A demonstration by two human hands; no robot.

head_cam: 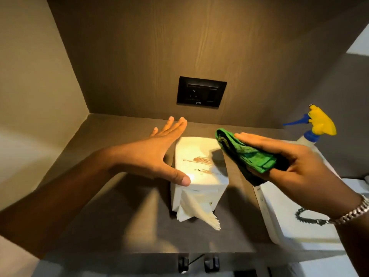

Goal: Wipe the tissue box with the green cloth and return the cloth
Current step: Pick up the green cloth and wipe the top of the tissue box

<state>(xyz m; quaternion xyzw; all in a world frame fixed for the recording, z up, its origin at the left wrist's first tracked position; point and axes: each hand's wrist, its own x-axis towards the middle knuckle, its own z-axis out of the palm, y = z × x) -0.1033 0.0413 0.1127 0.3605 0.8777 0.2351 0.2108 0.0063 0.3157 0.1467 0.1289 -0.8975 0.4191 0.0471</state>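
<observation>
Your right hand (295, 166) grips the folded green cloth (249, 154), thumb beneath and fingers (259, 139) laid flat on top. The cloth is soft and limp, so keep it bunched in that fold or its loose edges will droop. It hangs just above and to the right of the tissue box (197, 168), not touching it.

Your left hand (151, 154) is spread wide and holds nothing. Its thumb tip sits at the box's near left top edge, though whether it presses there I cannot tell, and its fingers (173, 126) reach past the far left corner.

The box stands on the tabletop (123, 212) between your hands, brown smears on its top and a tissue (199, 212) spilling from its near face. It looks light and thin-walled, likely to slide or dent, so brace its left side while wiping gently.

Beyond your right fingers stands a spray bottle (317, 126).
</observation>
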